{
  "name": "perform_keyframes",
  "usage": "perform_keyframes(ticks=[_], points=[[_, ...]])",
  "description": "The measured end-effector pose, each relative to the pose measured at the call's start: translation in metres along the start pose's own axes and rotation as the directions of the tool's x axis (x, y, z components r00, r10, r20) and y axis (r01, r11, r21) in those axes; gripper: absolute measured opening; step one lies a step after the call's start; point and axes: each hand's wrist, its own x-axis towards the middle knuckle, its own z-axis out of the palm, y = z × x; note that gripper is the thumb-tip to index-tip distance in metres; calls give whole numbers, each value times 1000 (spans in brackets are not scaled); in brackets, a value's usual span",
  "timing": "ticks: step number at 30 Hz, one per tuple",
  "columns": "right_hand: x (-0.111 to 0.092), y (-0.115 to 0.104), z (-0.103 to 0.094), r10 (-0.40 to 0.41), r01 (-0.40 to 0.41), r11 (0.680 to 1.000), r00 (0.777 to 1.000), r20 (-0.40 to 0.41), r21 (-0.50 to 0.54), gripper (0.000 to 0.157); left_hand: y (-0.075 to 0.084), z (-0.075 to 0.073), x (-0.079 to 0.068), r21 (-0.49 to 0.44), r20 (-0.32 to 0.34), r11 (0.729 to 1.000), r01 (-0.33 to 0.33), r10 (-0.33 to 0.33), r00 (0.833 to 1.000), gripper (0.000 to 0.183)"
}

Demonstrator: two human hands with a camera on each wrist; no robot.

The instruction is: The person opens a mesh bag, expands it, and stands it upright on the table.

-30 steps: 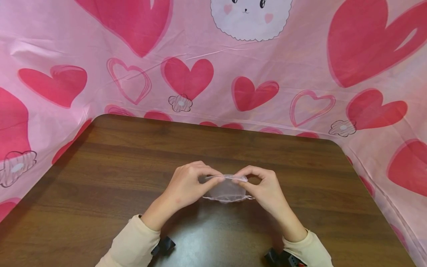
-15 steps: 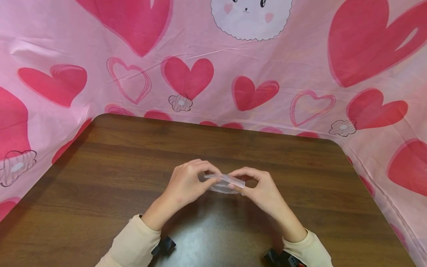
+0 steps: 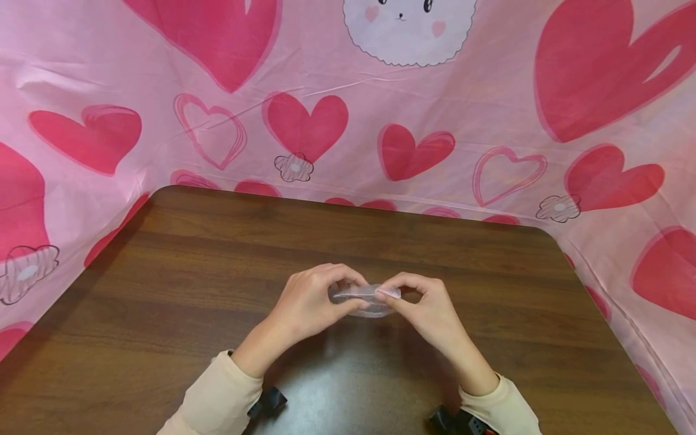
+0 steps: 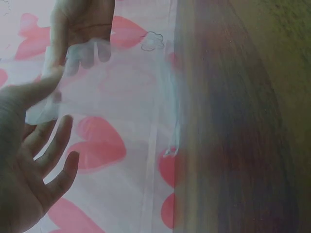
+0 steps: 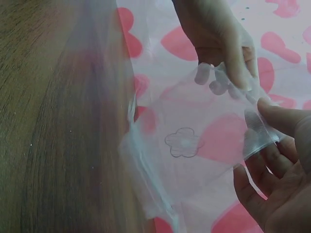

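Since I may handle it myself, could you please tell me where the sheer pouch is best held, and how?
I'd pinch the sheer pouch along its plain upper edge between thumb and fingers, one hand from each side, as the left hand and right hand do. It is thin and fairly flat there, while the gathered edge hangs below and might bunch.

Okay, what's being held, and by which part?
A sheer pouch, pinched by the left grip and right grip along the edge opposite its cord.
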Motion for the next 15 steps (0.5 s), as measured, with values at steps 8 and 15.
perform_keyframes(ticks=[8, 15], points=[[0, 3, 0, -37, 37, 999, 999, 36, -8, 8, 2, -1, 0, -21, 63, 998, 54, -53, 997, 17], [0, 5, -1, -69, 70, 997, 996, 63, -17, 14, 1, -3, 0, -20, 97, 999, 35, -33, 995, 16]])
